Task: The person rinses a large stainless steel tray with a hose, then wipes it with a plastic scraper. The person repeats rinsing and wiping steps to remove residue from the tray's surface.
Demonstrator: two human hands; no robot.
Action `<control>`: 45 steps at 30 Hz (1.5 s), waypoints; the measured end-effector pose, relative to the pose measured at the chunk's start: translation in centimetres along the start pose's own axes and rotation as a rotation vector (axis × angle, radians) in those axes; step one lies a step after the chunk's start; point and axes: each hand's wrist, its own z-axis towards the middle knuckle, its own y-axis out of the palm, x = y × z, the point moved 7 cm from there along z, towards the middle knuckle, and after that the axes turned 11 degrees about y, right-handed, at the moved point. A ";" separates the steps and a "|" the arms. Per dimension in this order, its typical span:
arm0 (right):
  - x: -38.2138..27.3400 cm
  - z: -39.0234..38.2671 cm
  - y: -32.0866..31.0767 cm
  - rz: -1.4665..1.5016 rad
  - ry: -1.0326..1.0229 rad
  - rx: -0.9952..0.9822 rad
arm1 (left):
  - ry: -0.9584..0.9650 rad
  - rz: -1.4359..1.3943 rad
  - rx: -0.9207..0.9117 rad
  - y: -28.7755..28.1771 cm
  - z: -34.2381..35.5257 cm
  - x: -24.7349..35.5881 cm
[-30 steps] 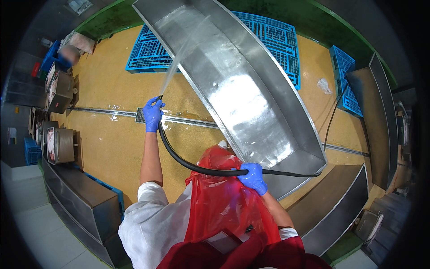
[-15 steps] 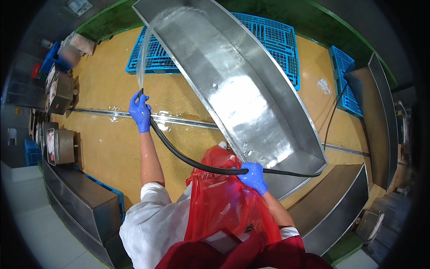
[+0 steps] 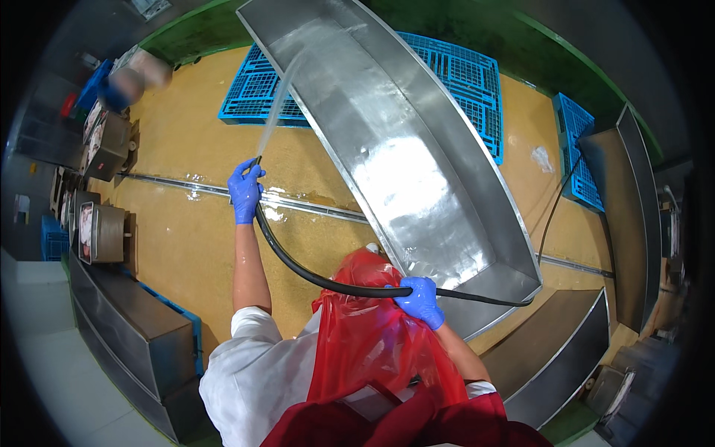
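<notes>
A black hose (image 3: 298, 277) runs in a curve across my front. My left hand (image 3: 245, 191), in a blue glove, is closed around its outlet end, and a jet of water (image 3: 277, 112) shoots from there up into the far part of a long stainless-steel trough (image 3: 439, 190). Farther along, beside the trough's near end, my gloved right hand (image 3: 420, 301) grips the same hose. Water spreads over the trough's shiny bottom. My red plastic apron (image 3: 365, 320) hangs beneath the hose.
Blue plastic pallets (image 3: 465, 74) lie under and beyond the trough. A metal drain channel (image 3: 320, 206) crosses the wet yellow floor (image 3: 179, 253). More steel troughs (image 3: 551, 350) stand at right and lower left (image 3: 138, 328). Loaded metal carts (image 3: 102, 232) line the left, near a blurred person (image 3: 126, 86).
My left hand has shifted slightly right and tilted the hose end rightward. The water jet now slants that way and lands farther inside the trough. My right hand keeps its hold.
</notes>
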 end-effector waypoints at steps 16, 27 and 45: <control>1.1 -0.5 -0.6 0.077 -0.015 0.079 | 0.187 0.032 0.432 -7.2 -2.5 1.4; 5.2 -2.8 -3.0 0.080 -0.064 0.094 | 0.197 0.000 0.270 -2.0 -6.3 4.9; 13.2 -6.4 -6.5 0.123 -0.027 0.026 | 0.038 0.173 0.210 2.3 -14.5 6.1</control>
